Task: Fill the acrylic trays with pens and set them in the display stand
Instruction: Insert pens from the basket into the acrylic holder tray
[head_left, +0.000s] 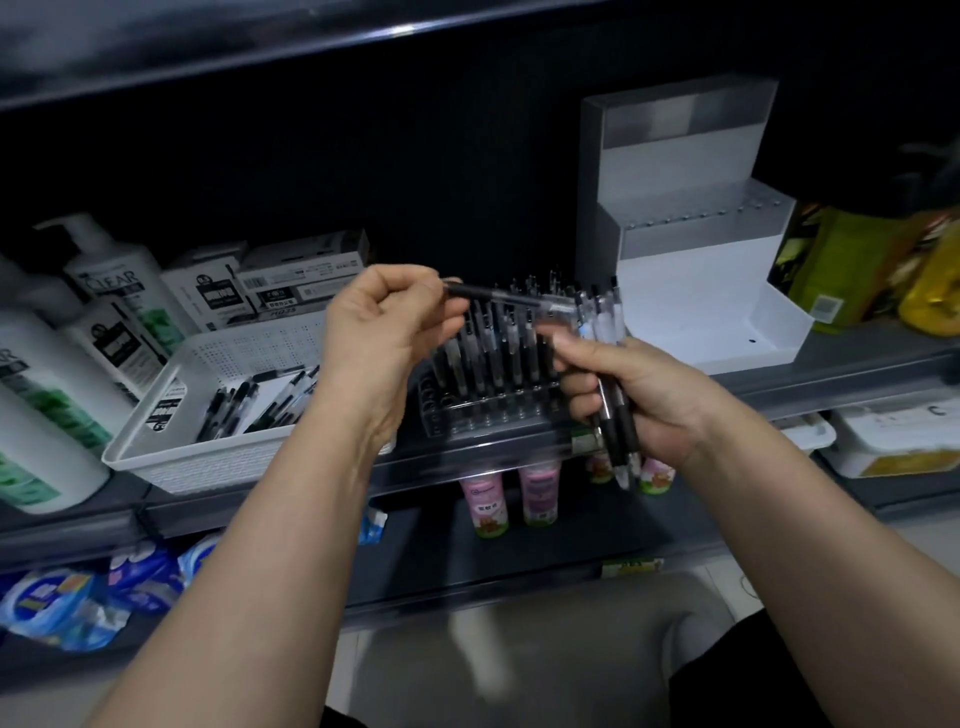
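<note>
Pens (493, 348) stand upright in the clear acrylic tray (483, 415) at the front edge of the grey shelf (857, 364), filling most of its rear rows; I can see open holes along its near side. Above that tray, my left hand (384, 332) has its grip pinched shut on a single pen (498, 296), held level with its clear end pointing toward the right hand. My right hand (639, 400) has its grip wrapped tight on a bundle of pens (608, 374), their clip ends up and tips hanging below the fist. The single pen's far end meets the top of that bundle; motion blur keeps me from telling whether they touch.

Just right of the tray, further back on the shelf, sits the white stepped display stand (696, 291), its steps bare. Left of the tray is a white perforated basket (208, 415) with more loose pens (260, 400) lying in it. Behind the basket are pen boxes (291, 275), and left of it white pump bottles (104, 291). Pink bottles (537, 493) stand on the shelf below.
</note>
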